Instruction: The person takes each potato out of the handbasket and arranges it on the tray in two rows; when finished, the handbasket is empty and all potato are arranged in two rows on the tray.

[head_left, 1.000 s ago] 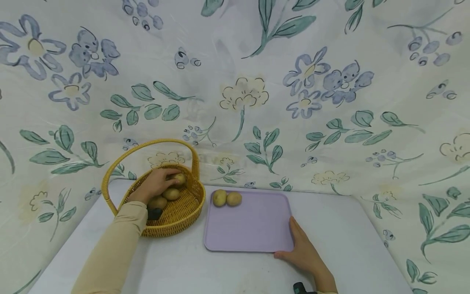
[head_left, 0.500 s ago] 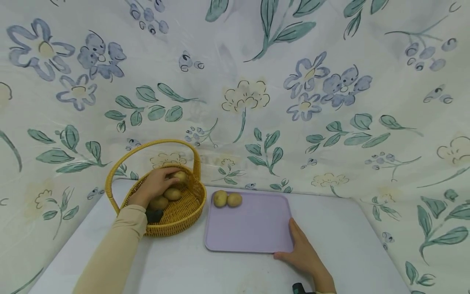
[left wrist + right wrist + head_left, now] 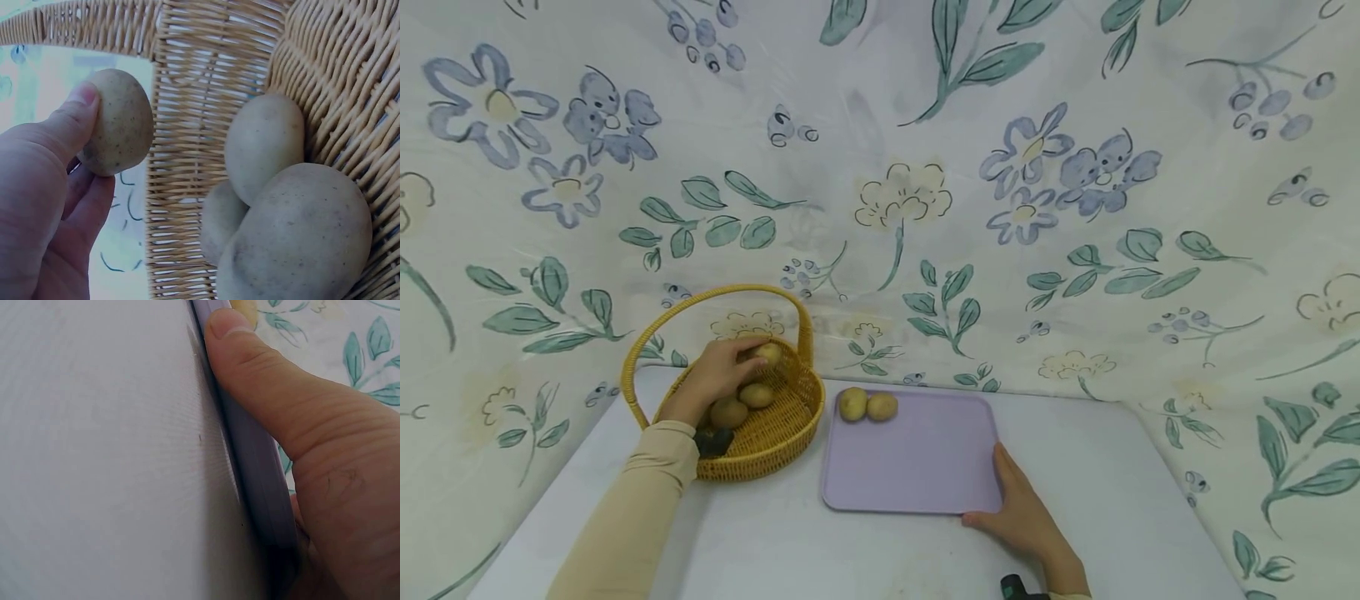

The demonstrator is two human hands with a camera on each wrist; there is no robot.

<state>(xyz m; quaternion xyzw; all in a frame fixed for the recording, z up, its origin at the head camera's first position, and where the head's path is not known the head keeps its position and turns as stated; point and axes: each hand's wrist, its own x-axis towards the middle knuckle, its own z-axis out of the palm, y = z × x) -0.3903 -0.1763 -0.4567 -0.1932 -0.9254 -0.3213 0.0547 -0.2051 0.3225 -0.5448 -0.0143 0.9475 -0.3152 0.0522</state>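
My left hand (image 3: 718, 375) is over the wicker basket (image 3: 786, 457), pinching a potato (image 3: 122, 125) between thumb and fingers. In the left wrist view that potato is lifted clear of the others. Below it, a large potato (image 3: 300, 234) and two smaller ones lie against the basket's woven wall. At the lilac tray's (image 3: 917, 467) near right corner, my right hand (image 3: 1022, 512) holds the rim, thumb along the front edge and fingers along the right side. Two potatoes, one yellowish (image 3: 853, 404) and one browner (image 3: 882, 406), sit side by side in the tray's far left corner.
The basket's tall arched handle (image 3: 722, 289) rises over the left forearm. Basket and tray stand on a white table (image 3: 775, 542). Behind it hangs a floral cloth (image 3: 895, 125). Dark wrist devices (image 3: 715, 442) show at both wrists.
My left hand has risen slightly with the potato in its fingers. The right hand and the tray keep their place; the head view has shifted a little.
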